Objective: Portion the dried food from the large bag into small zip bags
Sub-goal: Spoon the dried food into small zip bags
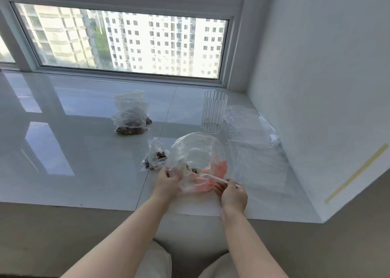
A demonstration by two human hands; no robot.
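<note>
Pinching the large bag [198,161] near the sill's [84,151] front edge, the left hand [166,182] steadied its mouth while the right hand [233,194], closed on a white scoop handle [217,179], reached inside.

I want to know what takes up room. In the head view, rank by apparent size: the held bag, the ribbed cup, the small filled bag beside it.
1. Held bag
2. Ribbed cup, though farther away
3. Small filled bag
</note>
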